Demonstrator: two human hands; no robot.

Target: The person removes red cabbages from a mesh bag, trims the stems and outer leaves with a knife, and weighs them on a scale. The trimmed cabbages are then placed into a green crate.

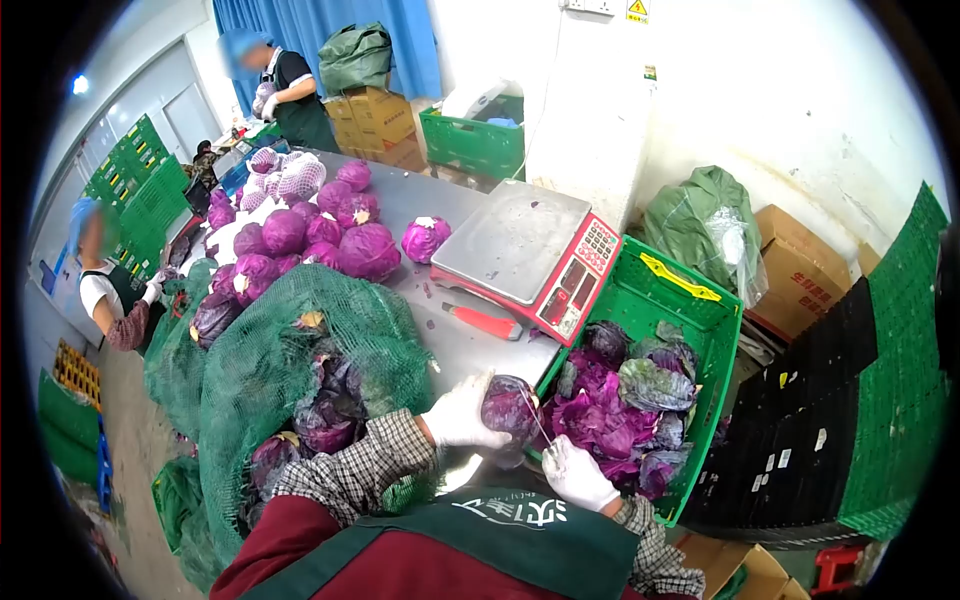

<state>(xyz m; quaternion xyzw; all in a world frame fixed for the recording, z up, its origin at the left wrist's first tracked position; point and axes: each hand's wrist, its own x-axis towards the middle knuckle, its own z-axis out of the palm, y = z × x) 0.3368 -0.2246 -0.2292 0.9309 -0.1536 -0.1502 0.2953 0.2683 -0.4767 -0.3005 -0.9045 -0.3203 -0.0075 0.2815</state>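
My left hand (465,415), in a white glove, is closed around the side of a dark purple cabbage (510,408) at the table's near edge. On the other side of that cabbage, my gloved right hand (578,475) is closed on a thin, blade-like tool (537,420). Its narrow light line runs up against the cabbage; its handle is hidden in my fingers. Just right of both hands, a green crate (722,345) holds loose purple cabbage leaves (600,415). A green mesh sack (270,340) with untrimmed cabbages (330,420) lies left of my left forearm.
A red scale (515,240) stands on the metal table (400,195), with a red-handled knife (485,321) before it. Bright purple cabbages (285,230) are piled behind the sack. Two co-workers (300,100) (110,280) stand beyond. Stacked black crates (800,430) are at right.
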